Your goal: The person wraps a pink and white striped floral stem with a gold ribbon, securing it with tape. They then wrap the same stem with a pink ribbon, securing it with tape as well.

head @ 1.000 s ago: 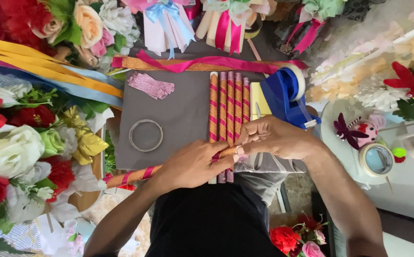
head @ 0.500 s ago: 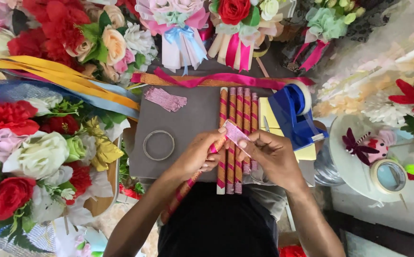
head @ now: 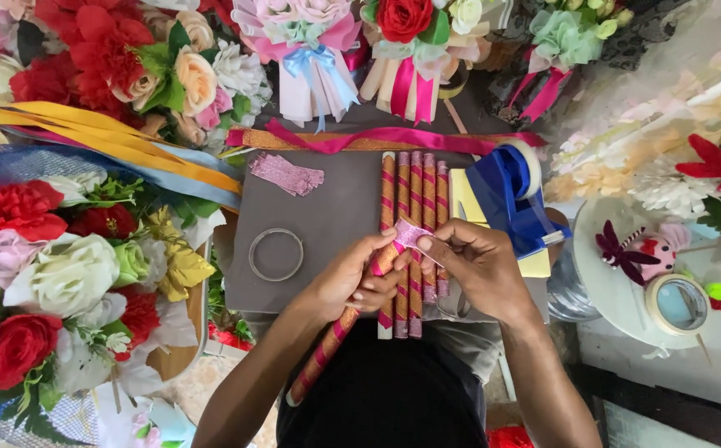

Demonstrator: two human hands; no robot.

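My left hand (head: 348, 282) grips a long stick wrapped in gold and pink stripes (head: 327, 348), which slants down to the lower left. My right hand (head: 476, 265) pinches a short piece of glittery pink ribbon (head: 410, 233) against the stick's upper end, where both hands meet. Under the hands, several more striped sticks (head: 414, 191) lie side by side on a grey board (head: 327, 207). A small heap of the same pink ribbon (head: 286, 172) lies at the board's upper left.
A metal ring (head: 276, 255) lies on the board. A blue tape dispenser (head: 509, 199) sits to the right on yellow paper. Artificial flowers (head: 62, 249) crowd the left, bouquets (head: 319, 50) the back. A tape roll (head: 677, 304) rests on a white stand.
Both hands have lifted the stick off the row and brought its top end up; the pink ribbon piece is now held at its tip. The view has shifted a little lower.
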